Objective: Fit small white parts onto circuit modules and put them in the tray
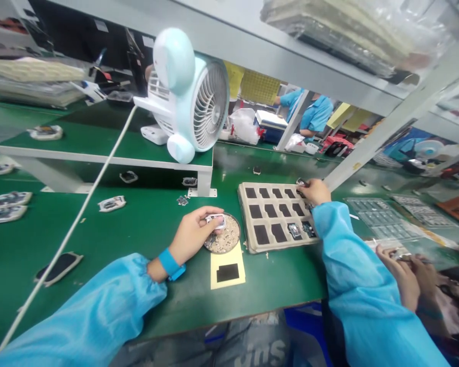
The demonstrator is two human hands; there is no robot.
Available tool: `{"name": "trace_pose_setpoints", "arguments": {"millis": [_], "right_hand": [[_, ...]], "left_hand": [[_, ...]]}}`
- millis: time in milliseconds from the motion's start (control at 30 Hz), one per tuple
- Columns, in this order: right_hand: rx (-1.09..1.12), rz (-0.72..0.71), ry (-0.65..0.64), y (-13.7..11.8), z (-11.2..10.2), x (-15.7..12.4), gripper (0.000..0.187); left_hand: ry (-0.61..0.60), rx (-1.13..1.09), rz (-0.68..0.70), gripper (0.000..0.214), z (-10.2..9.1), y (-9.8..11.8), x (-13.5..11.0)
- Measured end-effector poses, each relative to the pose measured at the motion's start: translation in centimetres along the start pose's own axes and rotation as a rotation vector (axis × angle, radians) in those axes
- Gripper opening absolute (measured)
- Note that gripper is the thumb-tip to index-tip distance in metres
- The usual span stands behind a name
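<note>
My left hand (196,232), with a blue strap at its wrist, pinches a small white-framed electronic part (216,221). It holds this over a round dish (229,239) full of tiny pale and dark pieces. At the far right corner of a beige compartment tray (254,248), my right hand (315,192) has its fingers closed on a small dark electronic part (300,182). Dark pads show in most of the tray's pockets, and circuit boards (294,231) sit in the near right ones. Below the dish lies a yellow sheet (215,278) bearing a black patch.
A white and pale-blue fan (208,107) stands on a raised green shelf (118,149), its cable crossing the left side. White-framed parts (112,204) are scattered at left. A slanted post (371,137) rises behind my right hand. Another person's hands (401,270) work at right.
</note>
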State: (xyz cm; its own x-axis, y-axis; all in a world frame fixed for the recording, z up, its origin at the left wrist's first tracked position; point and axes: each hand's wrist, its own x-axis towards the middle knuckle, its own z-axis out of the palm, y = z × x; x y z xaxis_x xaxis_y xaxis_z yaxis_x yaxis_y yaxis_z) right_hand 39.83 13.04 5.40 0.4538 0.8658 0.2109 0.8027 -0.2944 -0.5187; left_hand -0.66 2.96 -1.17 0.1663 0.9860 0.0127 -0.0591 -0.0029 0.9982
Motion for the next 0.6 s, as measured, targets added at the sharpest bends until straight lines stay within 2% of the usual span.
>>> {"name": "trace_pose_setpoints", "arguments": {"millis": [100, 233, 300, 333, 367, 433, 600], "right_hand": [[0.187, -0.061, -0.051, -1.7, -0.7, -2.0, 0.042], [0.459, -0.160, -0.219, -5.9, 0.0, -7.5, 0.049], [0.798, -0.198, -0.407, -8.3, 0.8, -10.6, 0.044], [0.878, -0.210, -0.479, -9.3, 1.2, -12.1, 0.041], [0.903, -0.221, -0.538, -10.1, 1.6, -13.5, 0.037], [0.904, -0.238, -0.577, -11.0, 2.1, -15.6, 0.032], [0.916, -0.164, -0.829, -10.8, 2.9, -18.2, 0.028]], "left_hand": [[-0.004, 0.012, 0.007, 0.039, 0.1, 0.3, -0.2], [-0.009, 0.001, 0.014, 0.037, 0.3, 0.6, -0.4], [0.000, -0.015, 0.001, 0.036, 0.4, 0.7, -0.5], [0.008, -0.026, -0.011, 0.036, 0.5, 0.8, -0.5], [0.017, -0.040, -0.027, 0.036, 0.5, 0.9, -0.6], [0.029, -0.071, -0.050, 0.037, 0.6, 1.2, -0.7], [-0.003, -0.162, 0.008, 0.037, 0.6, 1.9, -1.5]]}}
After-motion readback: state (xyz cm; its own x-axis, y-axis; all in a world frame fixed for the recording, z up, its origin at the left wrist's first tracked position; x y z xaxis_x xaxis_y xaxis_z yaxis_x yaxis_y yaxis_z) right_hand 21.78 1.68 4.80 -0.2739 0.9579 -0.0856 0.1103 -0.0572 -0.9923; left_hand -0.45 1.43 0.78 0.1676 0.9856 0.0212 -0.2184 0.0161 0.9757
